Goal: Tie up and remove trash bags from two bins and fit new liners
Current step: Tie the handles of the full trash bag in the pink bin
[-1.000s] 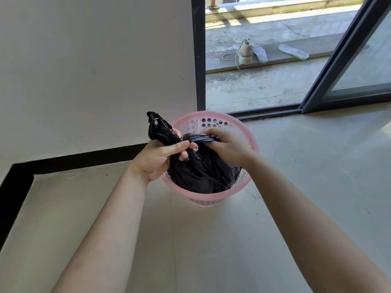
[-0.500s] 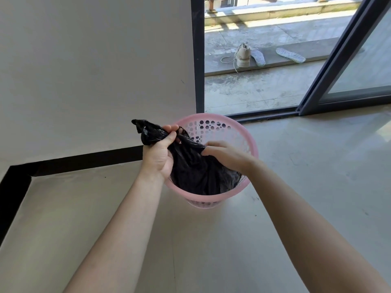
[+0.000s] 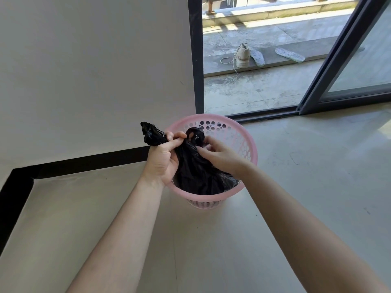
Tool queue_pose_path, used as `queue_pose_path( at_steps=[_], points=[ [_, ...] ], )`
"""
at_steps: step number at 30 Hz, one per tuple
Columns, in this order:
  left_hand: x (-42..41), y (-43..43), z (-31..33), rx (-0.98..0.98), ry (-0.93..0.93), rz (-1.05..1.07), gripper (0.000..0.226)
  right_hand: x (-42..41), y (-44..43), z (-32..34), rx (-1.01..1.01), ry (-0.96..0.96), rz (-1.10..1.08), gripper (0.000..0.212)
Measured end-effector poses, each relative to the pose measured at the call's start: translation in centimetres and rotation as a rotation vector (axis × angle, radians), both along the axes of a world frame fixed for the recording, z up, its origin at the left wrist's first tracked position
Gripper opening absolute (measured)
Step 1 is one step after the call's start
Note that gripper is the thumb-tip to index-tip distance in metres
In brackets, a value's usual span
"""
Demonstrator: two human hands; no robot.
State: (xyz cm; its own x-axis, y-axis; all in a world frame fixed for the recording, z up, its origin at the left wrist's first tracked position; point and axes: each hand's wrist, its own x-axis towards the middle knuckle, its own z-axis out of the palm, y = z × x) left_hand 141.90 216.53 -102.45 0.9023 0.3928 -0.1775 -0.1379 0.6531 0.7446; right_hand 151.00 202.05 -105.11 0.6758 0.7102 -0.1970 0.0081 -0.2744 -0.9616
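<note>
One black trash bag [image 3: 196, 176] sits inside the pink bin [image 3: 251, 149], its top gathered up above the rim. The left hand [image 3: 163, 159] is closed round one twisted end, whose tip juts out past the bin's left rim. The right hand [image 3: 220, 155], over the bin's middle, pinches the plastic just below a small loop of the bag. The bin stands on the pale floor [image 3: 306, 176], with black skirting [image 3: 84, 163] to its left. Beyond the bin, past the dark door frame [image 3: 197, 60], lie a shoe [image 3: 242, 57] and two insoles [image 3: 289, 54].
</note>
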Motion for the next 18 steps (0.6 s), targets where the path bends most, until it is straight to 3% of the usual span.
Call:
queue_pose_path(
  at_steps=[3,6,13,16,18],
  points=[
    [-0.1,0.2,0.0,0.092,0.043,0.066,0.042,1.3,-0.6,1.1,0.139,0.032,-0.228,0.009],
    [-0.4,0.5,0.0,0.143,0.076,0.07,0.041,3.1,-1.7,2.8,0.269,0.238,-0.378,0.008],
    [0.9,-1.0,-0.1,-0.135,-0.001,0.057,0.023,1.7,-0.8,3.2,0.842,0.896,-0.519,0.024],
    [1.2,-1.1,-0.2,-0.258,-0.007,0.083,0.029,1.7,-0.3,3.3,0.943,0.888,-0.595,0.014],
    [1.3,-0.8,-0.5,-0.297,0.029,0.129,0.037,1.9,0.0,2.8,0.858,0.844,-0.695,0.012]
  ],
)
